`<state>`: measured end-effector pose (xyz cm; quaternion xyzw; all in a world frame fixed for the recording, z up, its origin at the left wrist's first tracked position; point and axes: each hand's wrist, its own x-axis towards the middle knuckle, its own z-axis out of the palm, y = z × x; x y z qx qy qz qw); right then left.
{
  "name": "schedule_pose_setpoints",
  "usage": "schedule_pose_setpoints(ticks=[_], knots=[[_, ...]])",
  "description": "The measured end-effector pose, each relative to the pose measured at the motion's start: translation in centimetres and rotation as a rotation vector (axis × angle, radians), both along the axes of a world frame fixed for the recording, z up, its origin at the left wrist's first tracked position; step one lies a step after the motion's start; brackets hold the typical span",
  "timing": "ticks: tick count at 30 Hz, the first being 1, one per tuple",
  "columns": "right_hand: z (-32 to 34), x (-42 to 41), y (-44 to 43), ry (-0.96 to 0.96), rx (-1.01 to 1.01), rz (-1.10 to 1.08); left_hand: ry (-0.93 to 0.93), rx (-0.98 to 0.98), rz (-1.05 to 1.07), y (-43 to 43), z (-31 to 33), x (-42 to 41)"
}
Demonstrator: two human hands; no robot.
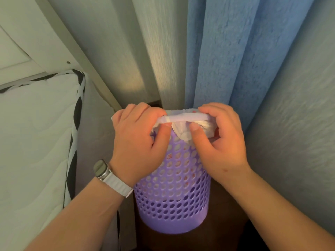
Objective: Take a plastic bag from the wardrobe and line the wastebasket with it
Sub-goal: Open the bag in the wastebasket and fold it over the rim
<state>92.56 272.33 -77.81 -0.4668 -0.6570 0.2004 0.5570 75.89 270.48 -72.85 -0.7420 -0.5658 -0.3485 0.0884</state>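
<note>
A purple perforated wastebasket (174, 196) stands on the dark floor below me. A white plastic bag (183, 119) is stretched over its near rim, with a bunched fold hanging down the outside wall. My left hand (139, 142), with a watch on the wrist, grips the bag at the rim's left side. At the right side my right hand (219, 138) pinches the bag, its thumb pressing the fold against the basket. The far rim is hidden behind my hands.
A blue curtain (235, 60) and a pale curtain (145, 51) hang just behind the basket. A white mattress with black-and-white edging (36, 133) stands close on the left. A textured wall (299, 124) closes the right side.
</note>
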Motion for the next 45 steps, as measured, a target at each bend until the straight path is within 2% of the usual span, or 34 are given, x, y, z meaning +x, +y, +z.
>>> schedule_pose_setpoints(ticks=[13,19,22,32,41,45], knots=[[-0.3,0.6,0.7,0.047,0.078,-0.112,-0.068,0.05,-0.066,0.0,0.1,0.2],[0.1,0.1,0.4,0.016,0.09,-0.131,0.099,0.04,-0.064,-0.9,0.0,1.3],[0.2,-0.5,0.0,-0.019,0.091,-0.133,0.113,0.048,-0.046,-0.7,-0.2,1.4],[-0.2,1.1,0.2,-0.059,0.061,0.057,0.017,0.037,0.04,0.3,-0.1,-0.4],[-0.6,0.9,0.7,0.058,0.109,-0.06,-0.068,-0.016,-0.112,0.1,-0.1,0.0],[-0.3,0.4,0.6,0.014,0.135,-0.112,0.053,-0.022,-0.089,-0.5,0.0,0.7]])
